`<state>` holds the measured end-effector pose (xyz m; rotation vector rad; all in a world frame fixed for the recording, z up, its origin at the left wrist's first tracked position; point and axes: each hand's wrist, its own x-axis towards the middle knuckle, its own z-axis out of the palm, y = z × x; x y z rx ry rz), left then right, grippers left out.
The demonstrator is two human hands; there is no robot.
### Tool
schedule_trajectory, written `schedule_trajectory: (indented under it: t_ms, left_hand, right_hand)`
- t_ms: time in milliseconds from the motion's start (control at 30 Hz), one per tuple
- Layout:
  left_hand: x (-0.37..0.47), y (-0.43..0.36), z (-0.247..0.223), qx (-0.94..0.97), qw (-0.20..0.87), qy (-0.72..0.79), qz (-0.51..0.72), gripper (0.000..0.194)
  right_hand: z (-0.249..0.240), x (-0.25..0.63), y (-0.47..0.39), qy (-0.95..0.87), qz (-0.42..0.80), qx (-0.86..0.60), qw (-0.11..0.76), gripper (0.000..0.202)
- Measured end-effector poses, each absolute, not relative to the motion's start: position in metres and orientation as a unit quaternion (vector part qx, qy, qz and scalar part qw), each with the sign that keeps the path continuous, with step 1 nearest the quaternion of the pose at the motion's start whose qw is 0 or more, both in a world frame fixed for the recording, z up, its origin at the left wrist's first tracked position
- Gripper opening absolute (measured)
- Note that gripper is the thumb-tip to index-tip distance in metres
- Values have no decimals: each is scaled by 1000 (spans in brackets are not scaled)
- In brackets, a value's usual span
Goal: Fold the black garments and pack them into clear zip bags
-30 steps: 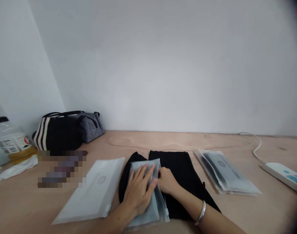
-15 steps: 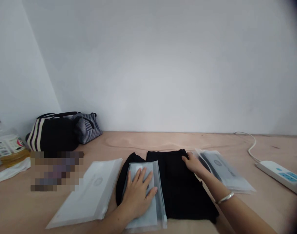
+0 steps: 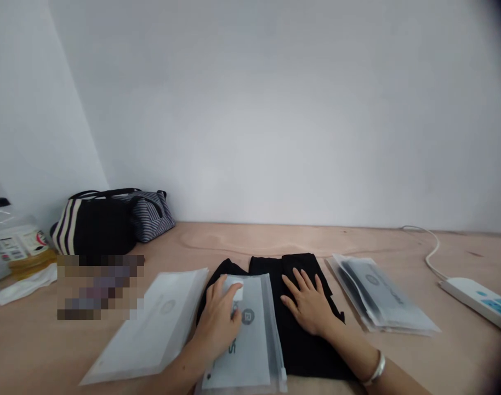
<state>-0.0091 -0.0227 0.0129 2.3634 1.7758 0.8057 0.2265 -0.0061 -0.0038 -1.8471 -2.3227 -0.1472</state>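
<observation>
In the head view my left hand [image 3: 220, 321] rests over a frosted zip bag [image 3: 252, 351] with a dark round logo and lettering. Its fingers are bent, with thumb and forefinger apart beside a small white label [image 3: 237, 292] on the bag. Black folded cloth [image 3: 271, 269], apparently a garment, lies under and beside that bag, partly covered by it. My right hand [image 3: 310, 304] lies flat with fingers spread on the cloth, over a folded flap [image 3: 302, 260] at its upper right. Nothing is gripped there.
Another frosted bag [image 3: 147, 323] lies left, and several stacked ones [image 3: 382, 296] with dark contents lie right. A power strip [image 3: 478, 299] with a white cable is far right. Striped bags [image 3: 98, 225], an oil bottle [image 3: 26, 247] and white tissue [image 3: 22, 288] stand at left.
My right hand has let go of the cloth's upper right edge and now lies flat on it, with a flap folded inward. My left hand has shifted left, fingers more bent, uncovering the logo.
</observation>
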Motion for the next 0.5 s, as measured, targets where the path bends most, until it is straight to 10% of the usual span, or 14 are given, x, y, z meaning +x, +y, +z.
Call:
schedule_trajectory:
  t_ms: [233, 500]
  left_hand:
    - [-60, -6, 42, 688, 258, 557, 386, 27]
    - [-200, 9, 37, 656, 194, 641, 347, 38]
  right_hand:
    - [-11, 233, -7, -783, -63, -612, 86, 54]
    - [-13, 232, -7, -784, -75, -609, 91, 54]
